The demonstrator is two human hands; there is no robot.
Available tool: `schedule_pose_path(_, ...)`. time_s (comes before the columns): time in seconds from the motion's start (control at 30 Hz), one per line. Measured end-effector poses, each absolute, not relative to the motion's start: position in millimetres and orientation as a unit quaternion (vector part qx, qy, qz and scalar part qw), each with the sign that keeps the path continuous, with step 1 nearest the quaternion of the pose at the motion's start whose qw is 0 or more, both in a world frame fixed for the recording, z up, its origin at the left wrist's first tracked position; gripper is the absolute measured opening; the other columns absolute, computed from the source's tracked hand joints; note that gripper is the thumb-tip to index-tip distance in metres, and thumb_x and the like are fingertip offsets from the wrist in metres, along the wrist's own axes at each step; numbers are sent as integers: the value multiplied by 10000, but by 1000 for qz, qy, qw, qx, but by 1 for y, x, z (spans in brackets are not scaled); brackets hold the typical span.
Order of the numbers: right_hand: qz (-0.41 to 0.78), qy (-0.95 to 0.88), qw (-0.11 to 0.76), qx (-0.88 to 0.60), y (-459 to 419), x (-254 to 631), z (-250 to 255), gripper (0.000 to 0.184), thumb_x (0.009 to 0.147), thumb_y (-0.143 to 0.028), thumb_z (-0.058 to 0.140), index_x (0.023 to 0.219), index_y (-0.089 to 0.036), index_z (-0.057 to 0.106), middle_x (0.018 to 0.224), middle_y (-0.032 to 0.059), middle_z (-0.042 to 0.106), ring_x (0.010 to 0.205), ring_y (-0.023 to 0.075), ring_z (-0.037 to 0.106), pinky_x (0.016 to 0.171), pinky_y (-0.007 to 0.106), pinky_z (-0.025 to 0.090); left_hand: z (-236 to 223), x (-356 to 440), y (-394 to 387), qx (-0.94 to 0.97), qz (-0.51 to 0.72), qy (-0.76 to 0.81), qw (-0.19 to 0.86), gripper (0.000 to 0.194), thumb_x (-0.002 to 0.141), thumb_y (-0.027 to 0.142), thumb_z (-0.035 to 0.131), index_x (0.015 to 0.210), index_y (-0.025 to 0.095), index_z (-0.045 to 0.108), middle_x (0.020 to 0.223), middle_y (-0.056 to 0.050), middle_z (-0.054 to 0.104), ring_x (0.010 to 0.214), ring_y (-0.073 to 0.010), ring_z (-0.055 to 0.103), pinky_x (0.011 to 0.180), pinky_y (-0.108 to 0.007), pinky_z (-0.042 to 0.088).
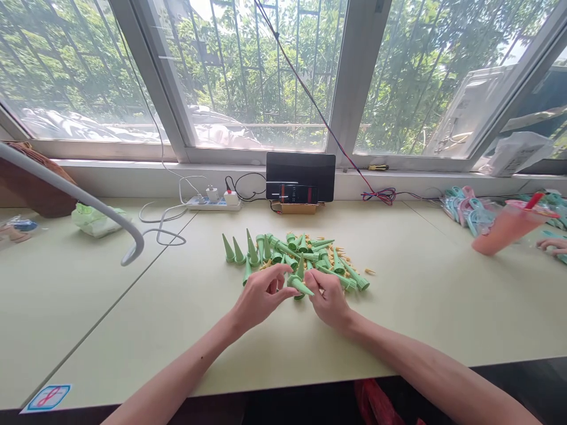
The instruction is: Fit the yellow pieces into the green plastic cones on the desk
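Between the thumb and index finger of my left hand is the wide end of a green plastic cone spike, tilted with its tip toward the right. My right hand is closed beside that tip, its fingers curled; what they hold, if anything, is hidden. Just beyond both hands lies a pile of green ribbed cone spikes. Several more cones stand upright at the pile's left. Small yellow pointed pieces are scattered among and behind the green ones.
At the back, a phone leans against a black screen. A power strip with white cables sits back left. To the right are a cup with a red straw, pastel plastic items and another person's hand.
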State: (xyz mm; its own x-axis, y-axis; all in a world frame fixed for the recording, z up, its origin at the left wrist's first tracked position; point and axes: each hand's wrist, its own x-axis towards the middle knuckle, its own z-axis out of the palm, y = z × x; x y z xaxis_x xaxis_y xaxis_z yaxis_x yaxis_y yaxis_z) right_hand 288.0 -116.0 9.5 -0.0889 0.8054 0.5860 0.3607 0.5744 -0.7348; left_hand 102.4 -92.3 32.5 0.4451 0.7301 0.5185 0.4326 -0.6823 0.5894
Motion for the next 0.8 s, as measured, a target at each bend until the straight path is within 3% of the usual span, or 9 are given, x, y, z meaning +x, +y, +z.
schedule_pose_path(0.1,219,-705,533,-413,-116,288,9,382,1012,-306,373,645,-204,356,545,-45,378,485,91,325,493,238,282,29,103,-91,853,380,320,159,259,943,421,583,1023,184,651,704,31,581,508,-67,420,530,-194,394)
schedule_pose_path(0.27,237,-700,523,-424,-117,288,8,386,1010,-329,370,649,-198,406,553,-31,423,486,97,361,503,244,298,27,104,-92,860,371,314,155,193,970,333,540,982,170,641,664,32,561,516,-80,422,525,-200,374)
schedule_pose_path(0.43,234,-701,519,-430,-117,288,8,394,1008,-335,383,638,-199,392,543,-40,381,487,95,336,498,248,279,31,106,-93,853,355,329,192,265,974,313,498,761,170,562,551,53,456,508,-87,367,514,-213,316)
schedule_pose_path(0.63,202,-719,515,-422,-116,289,7,385,1004,-306,399,637,-204,344,553,-51,331,499,94,287,495,251,253,35,108,-95,821,311,340,338,420,996,348,406,615,172,391,518,31,494,444,-67,380,465,-199,313)
schedule_pose_path(0.8,188,-730,511,-412,-117,289,6,377,1003,-283,402,645,-208,315,556,-53,327,500,93,286,499,243,264,39,108,-96,770,282,356,448,455,987,435,402,617,171,396,519,14,542,366,-56,416,402,-185,325)
